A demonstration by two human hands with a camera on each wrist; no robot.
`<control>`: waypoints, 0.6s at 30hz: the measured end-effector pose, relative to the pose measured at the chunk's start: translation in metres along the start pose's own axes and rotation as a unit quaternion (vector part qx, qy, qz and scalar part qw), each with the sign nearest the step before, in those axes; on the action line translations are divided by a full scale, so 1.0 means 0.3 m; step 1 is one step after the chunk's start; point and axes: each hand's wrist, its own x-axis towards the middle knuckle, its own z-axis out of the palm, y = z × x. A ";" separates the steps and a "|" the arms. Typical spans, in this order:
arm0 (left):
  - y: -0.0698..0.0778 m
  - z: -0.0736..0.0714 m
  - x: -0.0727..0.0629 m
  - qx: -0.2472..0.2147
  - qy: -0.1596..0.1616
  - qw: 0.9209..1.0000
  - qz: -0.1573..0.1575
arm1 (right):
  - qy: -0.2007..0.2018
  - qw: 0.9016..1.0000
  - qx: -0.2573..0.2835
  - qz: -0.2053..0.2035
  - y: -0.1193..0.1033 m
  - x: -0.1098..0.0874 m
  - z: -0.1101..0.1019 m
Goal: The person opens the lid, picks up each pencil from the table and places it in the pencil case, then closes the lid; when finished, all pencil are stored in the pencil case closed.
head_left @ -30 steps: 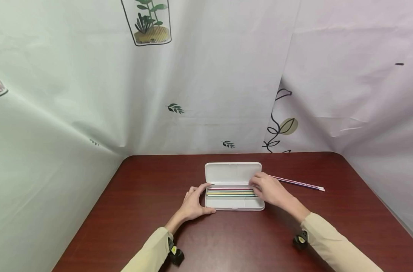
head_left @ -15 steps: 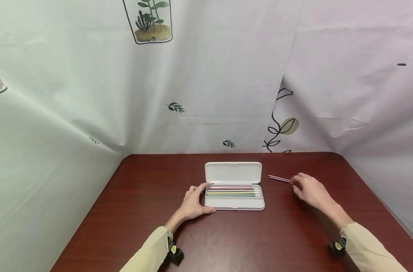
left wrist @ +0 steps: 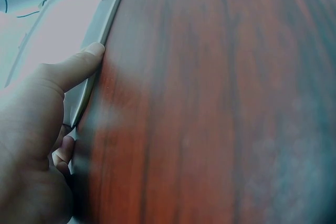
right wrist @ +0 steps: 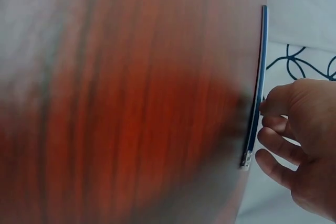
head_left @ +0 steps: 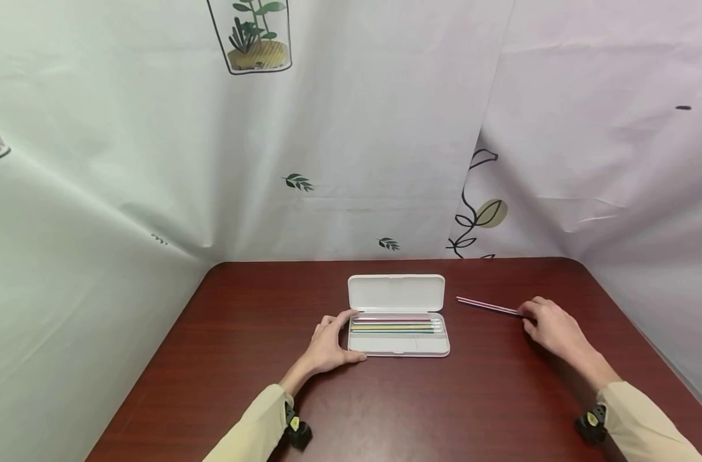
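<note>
A white pencil case [head_left: 398,344] stands with its lid [head_left: 396,293] raised near the middle of the table. Several coloured pencils [head_left: 393,327] lie side by side in its rear compartment. My left hand [head_left: 326,348] grips the case's left end, its thumb on the front edge as the left wrist view also shows. Two pencils, one pink and one dark blue [head_left: 485,307], lie to the right of the case. My right hand [head_left: 554,327] is at their right end, fingers loosely bent. In the right wrist view the fingertips are beside the dark blue pencil [right wrist: 260,77], not wrapped round it.
A dark red wooden table [head_left: 397,410] carries everything. Pale printed cloth [head_left: 351,128] hangs behind it and along both sides. The case's small front-right compartment [head_left: 430,344] has a divider on its left.
My right hand has left the case and moved right along the two loose pencils to their far end. Those pencils and the case have stayed in place. My left hand keeps its hold.
</note>
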 end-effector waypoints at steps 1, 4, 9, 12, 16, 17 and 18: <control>0.001 -0.001 0.000 -0.002 0.000 1.000 -0.001 | 0.001 1.000 -0.001 -0.001 0.001 -0.002 0.000; 0.003 -0.002 0.001 -0.003 0.000 1.000 -0.002 | 0.003 1.000 -0.002 -0.002 0.005 -0.003 0.001; 0.005 -0.005 0.001 -0.002 -0.001 1.000 -0.002 | 0.001 1.000 -0.007 -0.002 0.011 0.000 0.000; 0.007 -0.005 0.000 -0.002 -0.001 1.000 -0.001 | -0.003 1.000 -0.010 -0.002 0.015 0.002 0.000; 0.009 -0.004 -0.002 -0.003 -0.001 1.000 -0.002 | -0.002 1.000 -0.015 -0.005 0.017 0.000 0.001; 0.009 -0.004 -0.002 -0.002 -0.001 1.000 -0.002 | -0.004 1.000 -0.015 -0.005 0.017 0.000 0.001; 0.009 -0.005 -0.001 -0.002 -0.001 1.000 -0.002 | -0.007 1.000 -0.016 -0.004 0.018 0.000 0.001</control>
